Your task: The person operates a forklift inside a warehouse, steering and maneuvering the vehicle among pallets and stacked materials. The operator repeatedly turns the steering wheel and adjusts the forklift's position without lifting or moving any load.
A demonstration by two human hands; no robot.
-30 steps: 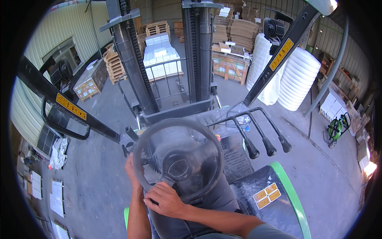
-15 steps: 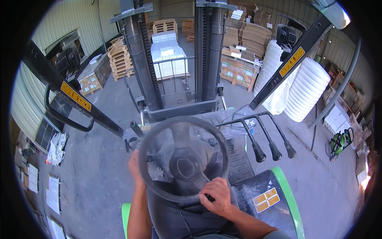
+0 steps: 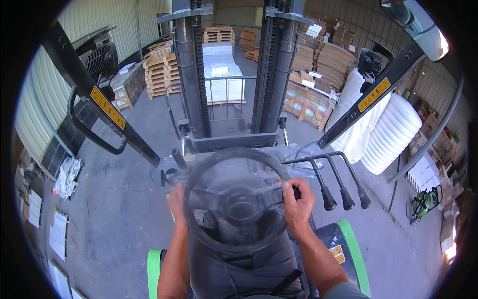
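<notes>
A black steering wheel (image 3: 234,247) of a forklift is in front of me. My right hand (image 3: 298,205) is closed round a dark knob on the right side of its rim. My left hand (image 3: 178,203) is beside the left rim, smeared by motion; whether its fingers grip the rim cannot be made out. Just beyond it, a short dark lever (image 3: 178,158) sticks up left of the steering column. Three black control levers (image 3: 343,192) with bulbous knobs stand to the right of the wheel, and neither hand touches them.
Past the forklift mast (image 3: 190,74) stands a pallet load of white packages (image 3: 219,70). Stacked wooden pallets (image 3: 160,74) are to its left; brown cardboard stacks (image 3: 328,60), a wooden crate (image 3: 307,105) and white wrapped rolls (image 3: 391,132) are to its right. A green reel (image 3: 423,204) sits far right.
My right hand has moved up and right with the knob, from the wheel's lower right to its right side, turning the wheel counterclockwise. My left hand stays by the left rim.
</notes>
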